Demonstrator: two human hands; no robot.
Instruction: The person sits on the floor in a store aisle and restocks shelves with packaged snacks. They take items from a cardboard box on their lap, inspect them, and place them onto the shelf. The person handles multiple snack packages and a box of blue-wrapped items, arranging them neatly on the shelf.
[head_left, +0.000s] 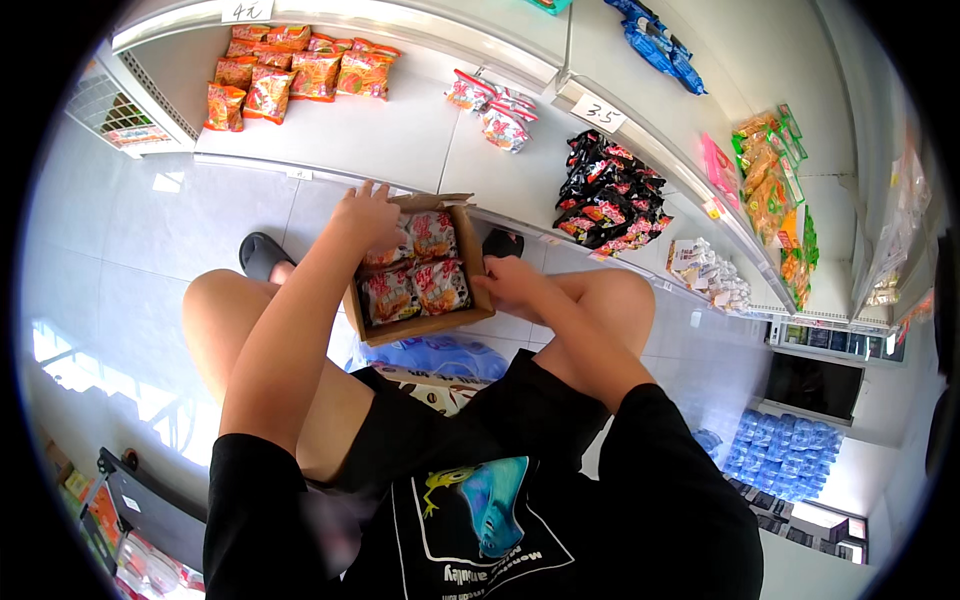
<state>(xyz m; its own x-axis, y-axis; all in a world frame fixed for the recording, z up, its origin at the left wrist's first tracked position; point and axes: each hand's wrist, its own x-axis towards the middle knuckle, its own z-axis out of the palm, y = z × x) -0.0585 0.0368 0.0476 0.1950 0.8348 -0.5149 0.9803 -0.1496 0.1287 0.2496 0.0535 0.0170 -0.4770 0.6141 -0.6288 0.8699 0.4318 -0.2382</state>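
Note:
An opened cardboard box (420, 330) rests between my knees, above a wrapped pack of blue-tinted bottles (450, 355). Inside it are several white-and-red snack packets (439, 289). My left hand (369, 217) lies over the box's far left corner, fingers spread toward the shelf edge; its palm side is hidden. My right hand (510, 281) holds the box's right wall, with the thumb at the rim. Similar white-and-red packets (506, 126) stand in a small group on the low shelf just beyond the box.
Orange snack bags (315, 75) stand at the left of the low white shelf (337, 139). Black-and-red packets (611, 195) are piled right of centre. An upper shelf edge (652, 139) overhangs them. Silver packets (720, 274) lie farther right; bottled water packs (780, 454) are stacked behind.

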